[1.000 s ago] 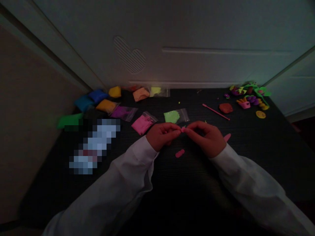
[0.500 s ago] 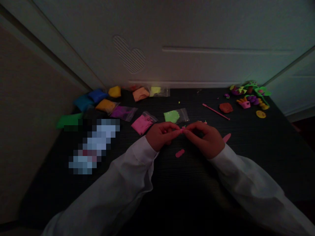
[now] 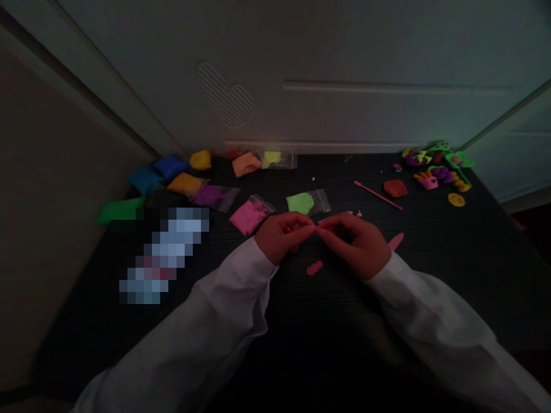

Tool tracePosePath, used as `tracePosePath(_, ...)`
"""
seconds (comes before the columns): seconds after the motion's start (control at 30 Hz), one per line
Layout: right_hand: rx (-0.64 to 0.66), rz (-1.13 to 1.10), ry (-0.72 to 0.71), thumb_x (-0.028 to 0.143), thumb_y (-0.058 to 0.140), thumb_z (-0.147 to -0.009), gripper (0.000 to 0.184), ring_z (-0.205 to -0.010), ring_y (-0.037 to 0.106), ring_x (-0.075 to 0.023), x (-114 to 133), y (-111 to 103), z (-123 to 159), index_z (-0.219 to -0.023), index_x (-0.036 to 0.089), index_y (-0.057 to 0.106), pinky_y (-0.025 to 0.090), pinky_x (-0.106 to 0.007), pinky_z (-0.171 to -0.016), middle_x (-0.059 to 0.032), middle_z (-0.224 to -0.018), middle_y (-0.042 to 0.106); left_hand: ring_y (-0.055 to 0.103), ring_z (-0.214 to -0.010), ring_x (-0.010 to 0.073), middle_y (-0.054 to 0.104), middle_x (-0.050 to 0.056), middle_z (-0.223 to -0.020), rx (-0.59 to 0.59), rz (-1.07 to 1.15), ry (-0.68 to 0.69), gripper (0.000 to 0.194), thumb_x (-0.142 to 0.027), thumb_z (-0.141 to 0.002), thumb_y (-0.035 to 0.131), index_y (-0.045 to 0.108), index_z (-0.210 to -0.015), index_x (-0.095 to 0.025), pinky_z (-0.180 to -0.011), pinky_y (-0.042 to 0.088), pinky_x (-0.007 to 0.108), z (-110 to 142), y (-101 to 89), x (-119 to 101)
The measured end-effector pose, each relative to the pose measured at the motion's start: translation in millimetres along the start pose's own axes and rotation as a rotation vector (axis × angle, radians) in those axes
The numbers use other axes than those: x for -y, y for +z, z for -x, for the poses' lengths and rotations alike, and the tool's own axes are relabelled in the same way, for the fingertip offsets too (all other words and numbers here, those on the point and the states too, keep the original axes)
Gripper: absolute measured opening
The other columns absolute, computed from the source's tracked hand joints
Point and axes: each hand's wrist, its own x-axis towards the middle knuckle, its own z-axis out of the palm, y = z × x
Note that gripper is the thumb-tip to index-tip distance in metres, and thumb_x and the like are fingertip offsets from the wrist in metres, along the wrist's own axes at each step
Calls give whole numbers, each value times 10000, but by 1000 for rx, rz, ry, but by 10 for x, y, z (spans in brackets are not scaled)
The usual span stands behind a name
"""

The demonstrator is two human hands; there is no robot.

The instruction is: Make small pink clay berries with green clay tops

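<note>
Above the middle of the dark table, my left hand (image 3: 284, 236) and my right hand (image 3: 358, 243) meet at the fingertips. Both pinch a small bit of pink modelling clay (image 3: 317, 228), mostly covered by the fingers. Below them on the table lies a flat pink clay piece (image 3: 314, 268) with rounded lobes. The pink bag of clay (image 3: 249, 215) is just left of my left hand, and the light green bag of clay (image 3: 300, 203) sits behind the hands. A pink flat tool (image 3: 396, 241) sticks out beside my right wrist.
Several coloured clay packets (image 3: 171, 166) lie at the back left, near a blurred-out bright phone-like object (image 3: 172, 252). A thin pink stick tool (image 3: 377, 195) and a red clay lump (image 3: 395, 188) lie right of centre. Finished clay figures (image 3: 439, 163) cluster at the back right.
My right hand has shifted slightly left, bringing the fingertips closer together, so less of the pink clay shows between them. The things on the table stay put.
</note>
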Motion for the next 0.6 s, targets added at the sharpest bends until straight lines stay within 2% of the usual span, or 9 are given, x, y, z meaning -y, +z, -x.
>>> tracePosePath(0.23,15,-19,31,305,523,-733,163,-608,516,-94,-17,13,1,-783,167,594,407,-232,-569,-9,-711,601,294,-329,13,352,-91,-389,41,112,-15,176,-303,-670,584,567,-752,-149,-345,195,156,-7,-4,4)
tracePosePath(0.6,66,4,35,310,523,-731,164,-578,507,-87,-14,13,-6,-753,163,593,398,-225,-543,2,-662,582,329,-344,13,364,-86,-397,18,-17,-8,168,-296,-664,598,571,-738,-147,-353,207,155,3,-3,-16)
